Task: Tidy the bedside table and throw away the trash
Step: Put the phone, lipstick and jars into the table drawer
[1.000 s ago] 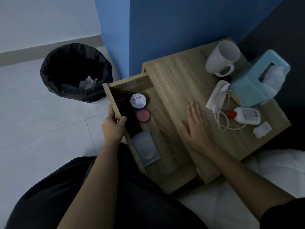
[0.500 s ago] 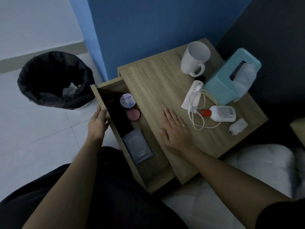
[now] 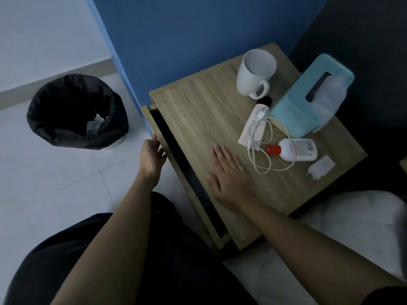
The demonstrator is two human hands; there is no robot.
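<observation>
Two hands are at the bedside table (image 3: 198, 119): the left hand (image 3: 152, 158) presses straight fingers against the drawer front (image 3: 192, 194) (only a dark slit shows open), and the right hand (image 3: 229, 179) lies flat, fingers spread, on the top. The black-lined bin (image 3: 77, 111) stands at nine o'clock of the table.
</observation>
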